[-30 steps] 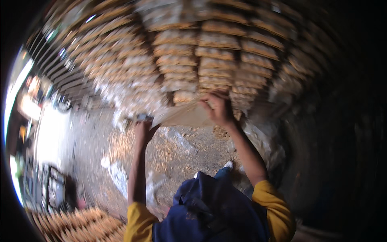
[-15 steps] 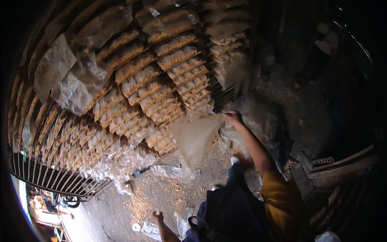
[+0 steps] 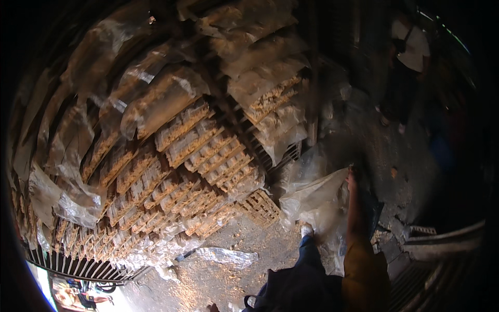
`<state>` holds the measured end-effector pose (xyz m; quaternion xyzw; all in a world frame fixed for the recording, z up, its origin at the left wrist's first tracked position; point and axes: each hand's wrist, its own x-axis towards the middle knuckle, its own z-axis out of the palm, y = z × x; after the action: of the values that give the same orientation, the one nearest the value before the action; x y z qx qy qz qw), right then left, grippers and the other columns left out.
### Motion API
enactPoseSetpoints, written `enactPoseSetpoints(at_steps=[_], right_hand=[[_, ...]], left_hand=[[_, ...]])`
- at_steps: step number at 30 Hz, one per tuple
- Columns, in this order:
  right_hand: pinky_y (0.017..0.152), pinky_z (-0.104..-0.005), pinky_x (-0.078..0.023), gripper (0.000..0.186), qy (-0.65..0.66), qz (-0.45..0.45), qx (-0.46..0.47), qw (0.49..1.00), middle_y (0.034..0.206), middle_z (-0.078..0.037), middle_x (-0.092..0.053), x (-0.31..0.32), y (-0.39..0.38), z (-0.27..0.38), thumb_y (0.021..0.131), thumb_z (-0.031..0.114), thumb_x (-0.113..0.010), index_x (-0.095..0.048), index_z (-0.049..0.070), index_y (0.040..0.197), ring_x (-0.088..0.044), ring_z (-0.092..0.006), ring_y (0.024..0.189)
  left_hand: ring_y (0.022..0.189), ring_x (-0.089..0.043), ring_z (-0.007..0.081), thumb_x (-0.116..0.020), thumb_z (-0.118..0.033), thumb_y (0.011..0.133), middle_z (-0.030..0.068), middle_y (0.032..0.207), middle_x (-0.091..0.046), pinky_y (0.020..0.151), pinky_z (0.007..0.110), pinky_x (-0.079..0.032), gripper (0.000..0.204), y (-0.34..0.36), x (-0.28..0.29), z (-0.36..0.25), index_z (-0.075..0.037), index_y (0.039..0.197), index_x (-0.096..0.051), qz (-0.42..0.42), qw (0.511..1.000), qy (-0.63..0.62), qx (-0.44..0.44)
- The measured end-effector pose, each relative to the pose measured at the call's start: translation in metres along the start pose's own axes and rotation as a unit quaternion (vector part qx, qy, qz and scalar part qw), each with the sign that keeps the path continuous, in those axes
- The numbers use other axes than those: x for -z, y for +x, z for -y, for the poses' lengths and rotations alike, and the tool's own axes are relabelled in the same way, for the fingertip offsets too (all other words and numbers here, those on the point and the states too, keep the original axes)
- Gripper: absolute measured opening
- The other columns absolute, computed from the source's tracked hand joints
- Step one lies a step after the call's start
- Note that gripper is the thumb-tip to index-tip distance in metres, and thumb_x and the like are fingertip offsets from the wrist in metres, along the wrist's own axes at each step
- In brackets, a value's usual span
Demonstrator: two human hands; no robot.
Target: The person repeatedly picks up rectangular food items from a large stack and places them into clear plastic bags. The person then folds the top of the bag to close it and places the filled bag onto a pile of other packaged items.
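Observation:
My right hand (image 3: pixel 351 178) is closed on the edge of a cloudy plastic sheet (image 3: pixel 317 193), to the right of the racks. The sheet hangs down to the left from my fingers, over or against more crumpled clear plastic. Only a small part of my left hand (image 3: pixel 212 308) shows at the lower edge, and its fingers cannot be made out. Stacked slatted trays (image 3: pixel 213 156) with pale brown, lumpy contents rise on the left. Several plastic sheets (image 3: pixel 166 99) drape over the upper trays.
A lattice crate (image 3: pixel 260 208) sits at the foot of the stacks. Orange-brown crumbs and a strip of clear plastic (image 3: pixel 227 256) lie on the grey floor (image 3: pixel 244 236). Another person (image 3: pixel 410 52) stands at the far right. A pale curb-like ledge (image 3: pixel 447 234) is at the right.
My right hand has moved right and slightly down, drawing the plastic sheet away from the trays. The lattice crate now shows. My left hand has dropped mostly out of view.

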<state>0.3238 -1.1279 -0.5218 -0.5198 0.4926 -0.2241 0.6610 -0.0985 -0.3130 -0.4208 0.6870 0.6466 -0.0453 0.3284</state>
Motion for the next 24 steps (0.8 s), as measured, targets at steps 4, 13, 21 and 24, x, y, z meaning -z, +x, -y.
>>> enactPoseSetpoints(at_steps=[4, 13, 21, 24], right_hand=[[0.075, -0.0370, -0.055, 0.036, -0.108, -0.050, 0.038, 0.992, 0.106, -0.009, -0.068, -0.034, 0.063, 0.025, 0.089, 0.024, -0.069, -0.063, 0.009, 0.121, -0.067, -0.0241, 0.091], [0.084, -0.0405, -0.052, 0.044, -0.257, 0.000, 0.245, 0.935, 0.107, -0.014, -0.068, -0.082, 0.153, 0.059, 0.087, 0.022, -0.070, -0.059, 0.006, 0.127, -0.066, -0.0308, 0.098], [0.101, -0.0465, -0.044, 0.056, -0.175, 0.157, 0.645, 0.727, 0.130, -0.017, -0.059, -0.182, -0.075, 0.347, 0.083, 0.024, -0.077, -0.055, 0.012, 0.133, -0.054, -0.0407, 0.120], [0.097, -0.0467, -0.045, 0.057, -0.139, 0.168, 0.744, 0.632, 0.126, -0.013, -0.059, -0.203, -0.119, 0.406, 0.080, 0.015, -0.078, -0.056, 0.015, 0.132, -0.055, -0.0388, 0.116]], left_hand=[[0.093, -0.069, 0.0354, -0.071, -0.024, 0.079, 0.0237, 0.104, -0.071, 0.083, 0.041, -0.055, 0.046, -0.046, -0.055, -0.053, -0.004, 0.119, -0.067, 0.105, 0.993, 0.023, -0.046], [0.074, -0.071, 0.0365, -0.077, -0.030, 0.081, 0.0184, 0.080, -0.071, 0.067, 0.042, -0.058, 0.035, -0.121, -0.184, -0.294, -0.009, 0.108, -0.071, 0.059, 0.823, 0.115, -0.554], [0.107, -0.062, 0.0341, -0.078, -0.018, 0.079, 0.0150, 0.119, -0.065, 0.088, 0.042, -0.052, 0.057, -0.344, -0.166, -0.581, -0.008, 0.131, -0.058, -0.124, 0.614, -0.045, -0.778], [0.103, -0.060, 0.0337, -0.077, -0.016, 0.076, 0.0136, 0.115, -0.063, 0.089, 0.042, -0.051, 0.060, -0.396, -0.166, -0.639, -0.013, 0.133, -0.057, -0.154, 0.571, -0.115, -0.798]])
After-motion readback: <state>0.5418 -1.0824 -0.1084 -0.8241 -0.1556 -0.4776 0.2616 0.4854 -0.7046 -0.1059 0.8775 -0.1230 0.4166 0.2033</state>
